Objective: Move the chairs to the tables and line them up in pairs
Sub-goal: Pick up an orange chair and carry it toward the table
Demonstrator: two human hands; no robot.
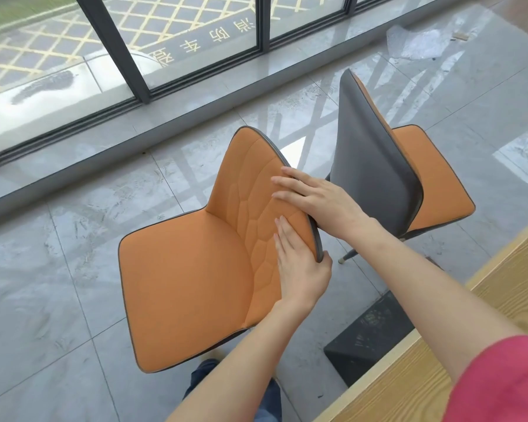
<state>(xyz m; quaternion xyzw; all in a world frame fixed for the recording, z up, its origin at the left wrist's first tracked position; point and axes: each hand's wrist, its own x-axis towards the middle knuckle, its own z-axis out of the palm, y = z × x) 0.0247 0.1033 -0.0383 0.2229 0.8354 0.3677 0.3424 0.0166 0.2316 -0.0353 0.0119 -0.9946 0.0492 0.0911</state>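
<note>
An orange chair with grey piping (183, 278) stands in front of me, its seat facing left. My left hand (299, 269) grips the lower edge of its backrest, fingers on the orange front and thumb behind. My right hand (317, 199) holds the upper edge of the same backrest, fingers curled over the rim. A second chair (375, 166), grey at the back with an orange seat, stands just behind and to the right, facing the opposite way. The light wooden table (485, 330) fills the lower right corner.
The table's dark base (369, 333) rests on the grey tiled floor beside the near chair. A long window wall with dark frames (134, 74) runs along the left and top. Crumpled plastic wrap (418, 41) lies on the floor at the far right.
</note>
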